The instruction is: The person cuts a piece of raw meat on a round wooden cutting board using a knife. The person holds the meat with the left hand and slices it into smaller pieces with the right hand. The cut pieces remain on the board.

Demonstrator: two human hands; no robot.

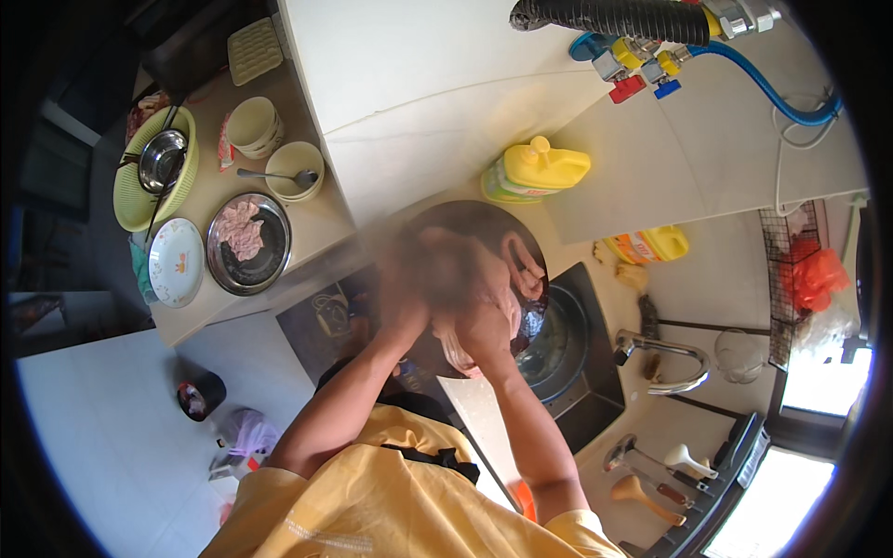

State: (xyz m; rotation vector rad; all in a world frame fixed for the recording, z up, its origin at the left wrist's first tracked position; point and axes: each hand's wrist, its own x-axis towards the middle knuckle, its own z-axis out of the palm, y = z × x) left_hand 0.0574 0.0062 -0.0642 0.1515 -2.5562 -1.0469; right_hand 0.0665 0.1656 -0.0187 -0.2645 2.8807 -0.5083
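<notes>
A smudge blurs the middle of the view, hiding most fingers. My left hand (406,303) is over the left part of a dark round board or pan (481,213). My right hand (485,331) lies against pale pink raw meat (508,296), possibly poultry, on that round surface. I cannot tell how tightly either hand grips, or whether a tool is between them. Toward me, a long strip of the meat (455,354) hangs from beneath my hands. A looped fleshy piece (522,261) rests at the far right of the round surface.
Right of the board, a water-filled basin (558,356) stands in the dark sink (603,390) near a curved faucet (687,383). A yellow jug (534,171) stands behind. On the left counter are a metal plate of meat (241,230), bowls (296,164) and a yellow-green basket (129,188).
</notes>
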